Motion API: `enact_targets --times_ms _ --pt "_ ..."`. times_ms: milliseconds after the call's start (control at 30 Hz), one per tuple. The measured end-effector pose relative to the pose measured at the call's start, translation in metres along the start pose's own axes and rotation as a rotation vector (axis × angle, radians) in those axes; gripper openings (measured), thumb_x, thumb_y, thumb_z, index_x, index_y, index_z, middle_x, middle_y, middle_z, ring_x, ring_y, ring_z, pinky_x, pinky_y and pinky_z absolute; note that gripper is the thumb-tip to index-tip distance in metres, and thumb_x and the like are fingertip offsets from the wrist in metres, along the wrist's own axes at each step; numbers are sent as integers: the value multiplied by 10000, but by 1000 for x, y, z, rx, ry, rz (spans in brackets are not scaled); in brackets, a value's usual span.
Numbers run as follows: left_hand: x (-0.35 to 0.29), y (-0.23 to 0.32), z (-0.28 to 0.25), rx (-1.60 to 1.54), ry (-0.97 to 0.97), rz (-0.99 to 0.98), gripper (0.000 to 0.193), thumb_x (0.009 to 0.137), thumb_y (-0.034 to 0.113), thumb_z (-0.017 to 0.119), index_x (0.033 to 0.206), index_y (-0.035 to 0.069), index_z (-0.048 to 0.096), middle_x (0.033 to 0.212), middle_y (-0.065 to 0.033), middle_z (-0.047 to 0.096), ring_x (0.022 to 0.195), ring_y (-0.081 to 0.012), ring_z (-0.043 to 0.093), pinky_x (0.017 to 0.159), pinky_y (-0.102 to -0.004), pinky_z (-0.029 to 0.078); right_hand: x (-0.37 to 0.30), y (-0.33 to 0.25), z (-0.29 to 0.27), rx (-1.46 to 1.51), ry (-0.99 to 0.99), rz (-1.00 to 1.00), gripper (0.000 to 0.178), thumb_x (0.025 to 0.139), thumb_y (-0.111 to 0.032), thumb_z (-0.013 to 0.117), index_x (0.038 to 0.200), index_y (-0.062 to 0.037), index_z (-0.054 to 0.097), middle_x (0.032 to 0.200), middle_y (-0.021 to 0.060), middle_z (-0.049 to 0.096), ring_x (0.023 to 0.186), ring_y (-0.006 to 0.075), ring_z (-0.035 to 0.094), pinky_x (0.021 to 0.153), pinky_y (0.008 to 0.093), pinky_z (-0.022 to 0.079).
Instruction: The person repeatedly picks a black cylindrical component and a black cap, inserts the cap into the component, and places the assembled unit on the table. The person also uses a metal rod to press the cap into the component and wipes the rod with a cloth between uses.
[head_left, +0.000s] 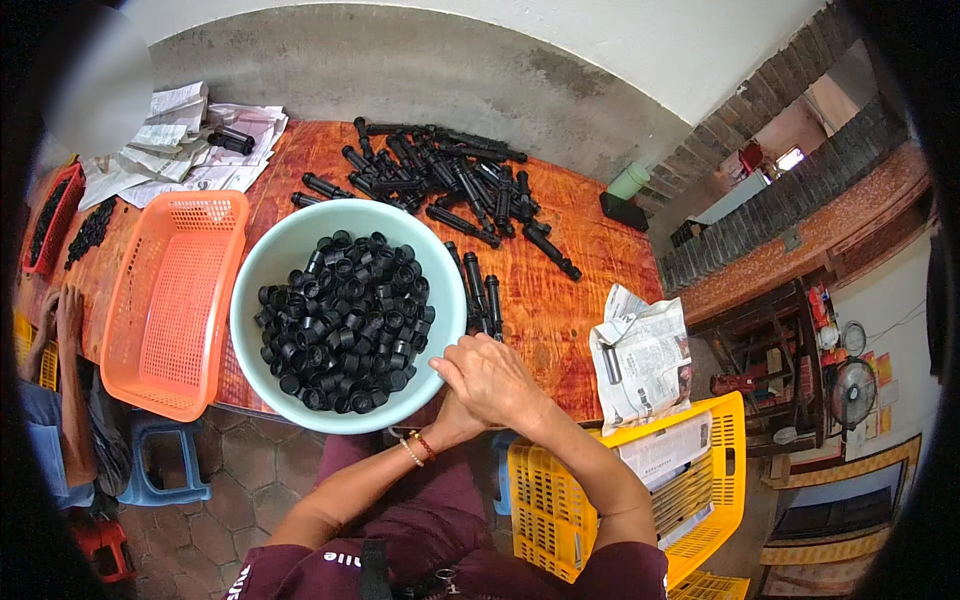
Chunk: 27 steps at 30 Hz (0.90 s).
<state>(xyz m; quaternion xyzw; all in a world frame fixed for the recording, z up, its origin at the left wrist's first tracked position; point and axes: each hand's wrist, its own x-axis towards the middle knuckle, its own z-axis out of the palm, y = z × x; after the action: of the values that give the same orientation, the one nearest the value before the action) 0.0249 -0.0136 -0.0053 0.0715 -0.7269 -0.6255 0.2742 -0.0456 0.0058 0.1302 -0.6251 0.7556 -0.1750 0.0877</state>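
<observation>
While a pale green bowl (265,250) full of small black caps (345,320) sits at the near edge of the reddish table (560,335), both hands meet just beside its lower right rim. The right hand (492,378) lies over the left hand (458,415), its fingers curled and close together; whether they grip anything I cannot tell. The left fingers are mostly hidden beneath, so their state cannot be told either; bracelets (412,450) circle that wrist. Just beyond the right hand lie a few black tubes (477,285), and farther back is a loose pile of tubes (450,172). Left of the bowl is an orange basket (180,290), with newspaper sheets (180,130) behind it. At the far left another person's hands (62,315) are close together. To the right, a newspaper parcel (640,355) stands near a yellow crate (560,490). A blue stool (165,465) stands on the floor, below the orange basket.
</observation>
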Motion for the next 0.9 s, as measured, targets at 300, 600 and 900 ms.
enact_targets --times_ms 300,600,900 --pt "0 -1 7 -59 131 -6 375 740 120 706 1054 -14 551 998 -162 602 960 -297 591 799 -415 465 1 -2 -1 12 -20 105 377 917 -284 486 741 19 626 719 232 615 711 405 606 659 495 474" --pt "2 4 3 -6 87 20 177 747 91 606 885 -19 626 844 -204 649 816 -305 653 674 -407 489 -8 -8 -10 -133 50 281 402 866 -442 523 793 -76 672 717 205 632 715 388 624 626 484 475" --pt "-62 127 -108 -51 -219 30 201 819 160 586 851 61 414 855 -56 397 812 -175 412 735 -341 373 -67 4 -28 388 539 230 296 949 -200 422 1113 11 549 1003 139 591 882 229 564 813 320 435"
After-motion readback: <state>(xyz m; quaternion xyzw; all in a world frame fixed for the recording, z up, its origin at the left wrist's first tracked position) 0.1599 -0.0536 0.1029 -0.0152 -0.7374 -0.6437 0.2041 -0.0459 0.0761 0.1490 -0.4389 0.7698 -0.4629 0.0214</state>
